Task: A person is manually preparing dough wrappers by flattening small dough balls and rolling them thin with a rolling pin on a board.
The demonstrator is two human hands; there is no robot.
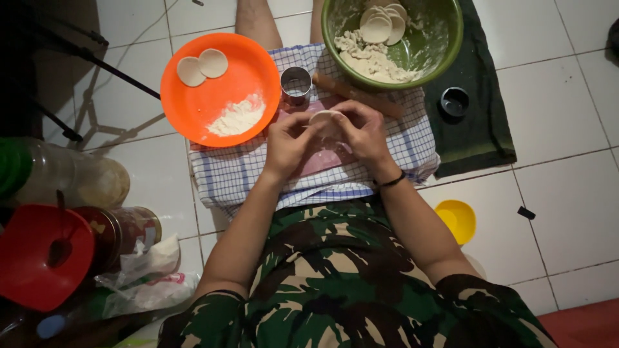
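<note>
Both my hands meet over a pink board on a blue checked cloth. My left hand and my right hand pinch a small round piece of pale dough between their fingertips. A metal ring cutter stands just beyond my left hand. A wooden rolling pin lies beyond my right hand. The orange plate at left holds two dough discs and a heap of flour. The green bowl ahead holds several discs and dough scraps.
A dark green mat with a small black cup lies at right. A small yellow bowl sits on the white tiles. At left are a red lid, jars, plastic bags and dark tripod legs.
</note>
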